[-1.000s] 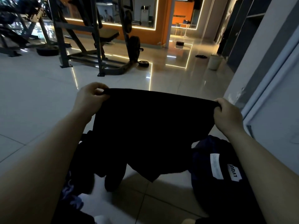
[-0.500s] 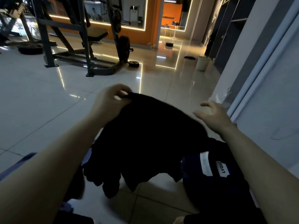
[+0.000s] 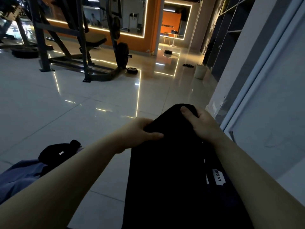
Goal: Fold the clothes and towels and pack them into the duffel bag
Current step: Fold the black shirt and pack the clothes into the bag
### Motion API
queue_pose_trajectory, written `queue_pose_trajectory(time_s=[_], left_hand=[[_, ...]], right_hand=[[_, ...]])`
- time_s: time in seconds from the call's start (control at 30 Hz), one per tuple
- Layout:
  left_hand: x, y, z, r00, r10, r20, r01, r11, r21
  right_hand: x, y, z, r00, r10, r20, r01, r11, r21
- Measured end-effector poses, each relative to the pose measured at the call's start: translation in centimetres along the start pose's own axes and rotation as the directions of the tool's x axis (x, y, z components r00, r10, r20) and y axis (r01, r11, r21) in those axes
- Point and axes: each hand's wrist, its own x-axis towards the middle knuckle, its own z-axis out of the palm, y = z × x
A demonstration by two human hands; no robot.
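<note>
We hold a black garment (image 3: 165, 171) just right of centre in the frame, both hands gripping its top edge close together. Our left hand (image 3: 140, 133) has its fingers curled round the cloth with the thumb pressed along the front, and our right hand (image 3: 199, 123) pinches the fold a little higher, thumb on top and fingers wrapped behind. With the hands this near each other, the cloth hangs as a narrow doubled strip, which we judge is the point: halving it lengthwise so it will pack flat.

The duffel bag (image 3: 221, 180) lies in the lower right, mostly hidden behind the hanging garment and our right forearm; only its dark side and a white label show. Holding the fold directly over it should keep the drop short.

At lower left a second black piece (image 3: 56, 152) rests on a blue cloth (image 3: 18, 176) on the tiled floor (image 3: 82, 104), not yet folded.
</note>
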Motion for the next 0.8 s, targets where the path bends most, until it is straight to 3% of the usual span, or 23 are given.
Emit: queue_pose_trajectory(time_s=[0.13,0.33,0.47,0.5,0.6,0.67,0.73,0.8], left_hand=[[0.0,-1.7,-1.8,0.997,0.024,-0.074,-0.021,0.999,0.038],[-0.5,-2.4,-3.4,0.977,0.080,-0.197,-0.074,0.997,0.033],[-0.8,-0.9,-3.2,0.942,0.191,-0.275,-0.062,0.906,0.418],[-0.9,-0.2,-2.6,0.941,0.218,-0.258,-0.085,0.893,0.443],[-1.2,1.8,-0.1,0.941,0.253,-0.224,-0.184,0.940,0.287],[-0.7,1.7,0.8,0.914,0.332,-0.235,-0.212,0.882,0.421],[-0.1,1.1,0.9,0.879,0.388,-0.278,-0.159,0.787,0.597],[0.2,0.6,0.6,0.864,0.394,-0.313,-0.097,0.741,0.665]], right_hand=[[-0.1,0.3,-1.2,0.997,0.000,-0.071,-0.005,0.998,-0.070],[-0.5,0.4,-0.8,0.999,0.036,-0.011,-0.036,0.999,-0.036],[-0.7,-0.4,-0.7,0.995,0.088,0.035,-0.090,0.993,0.075],[-0.9,-0.7,-0.7,0.994,0.072,0.079,-0.078,0.993,0.086],[-1.5,-1.9,0.6,0.977,-0.015,0.211,0.010,1.000,0.023],[-1.5,-2.1,1.8,0.975,-0.046,0.219,0.057,0.997,-0.043],[-1.1,-1.8,2.9,0.979,-0.053,0.199,0.080,0.989,-0.127],[-0.8,-1.2,3.6,0.982,-0.013,0.191,0.040,0.989,-0.141]])
